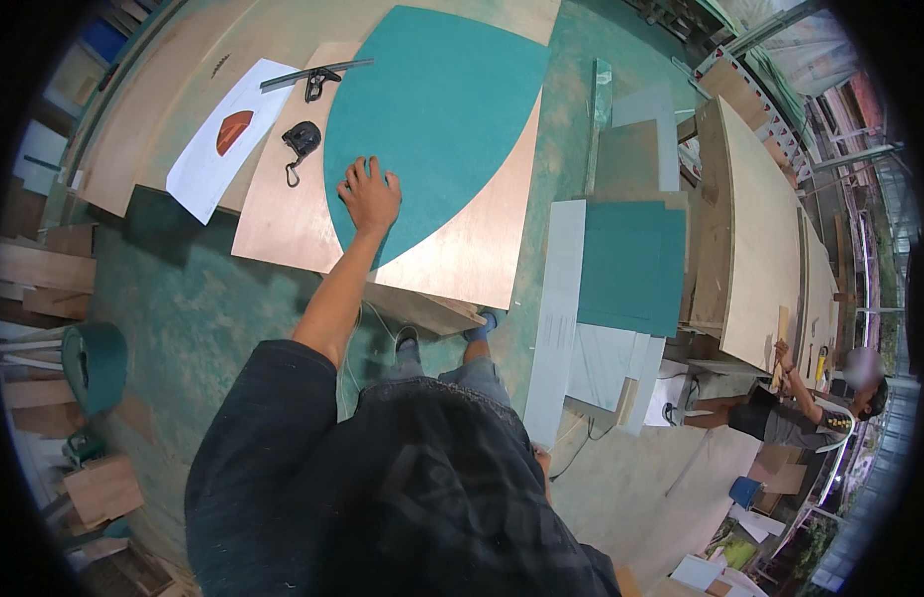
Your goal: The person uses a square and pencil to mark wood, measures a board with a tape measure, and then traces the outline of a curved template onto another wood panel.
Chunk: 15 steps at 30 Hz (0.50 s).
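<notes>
My left hand [370, 197] lies with its fingers spread on the near left edge of a large green sheet [437, 119] with curved sides that narrow to a point. Under the sheet is a pale plywood board [462, 261], its corners showing around the curves. Left of the sheet, a black tape measure [302, 139] with a carabiner clip rests on the board. Beyond it lies a combination square [322, 80] with a long metal blade. Only a little of my right hand [542, 462] shows beside my body; its fingers are hidden.
A white paper [208, 169] with a red-brown shape overlaps the table's left part. To the right stand green panels [631, 267] and a long white board [556, 318]. At far right, a person [810, 413] works at another wooden table [765, 239]. A green roll [96, 368] stands at left.
</notes>
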Tool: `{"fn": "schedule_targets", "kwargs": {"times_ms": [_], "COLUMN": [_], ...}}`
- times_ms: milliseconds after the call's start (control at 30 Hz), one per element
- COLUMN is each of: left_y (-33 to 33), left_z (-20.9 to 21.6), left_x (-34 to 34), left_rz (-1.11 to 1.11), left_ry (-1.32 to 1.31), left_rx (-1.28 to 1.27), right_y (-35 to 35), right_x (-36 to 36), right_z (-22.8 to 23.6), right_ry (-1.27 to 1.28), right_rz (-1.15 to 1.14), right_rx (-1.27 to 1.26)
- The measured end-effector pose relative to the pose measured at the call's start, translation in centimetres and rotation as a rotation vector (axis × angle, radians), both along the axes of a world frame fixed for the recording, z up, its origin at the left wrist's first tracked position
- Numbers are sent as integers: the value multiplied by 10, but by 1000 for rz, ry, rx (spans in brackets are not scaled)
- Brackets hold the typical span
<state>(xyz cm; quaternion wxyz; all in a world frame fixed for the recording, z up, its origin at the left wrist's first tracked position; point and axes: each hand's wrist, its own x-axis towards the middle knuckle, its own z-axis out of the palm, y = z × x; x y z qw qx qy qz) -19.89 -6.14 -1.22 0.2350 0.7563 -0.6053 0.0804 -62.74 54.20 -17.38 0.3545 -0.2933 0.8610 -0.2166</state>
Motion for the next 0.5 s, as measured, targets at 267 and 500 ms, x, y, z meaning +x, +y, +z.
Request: {"fn": "schedule_targets", "kwargs": {"times_ms": [267,500], "left_y": [3,1], "left_z": [2,-1], "left_x": [4,0], "left_rz": [14,18], "left_ry": [26,26], "left_rx": [22,37], "right_y": [-101,-109], "right_x": [12,11], "right_z": [78,83], "right_ry": [-343,-329], "right_rz": [-358,-317], "right_rx": [120,146]}}
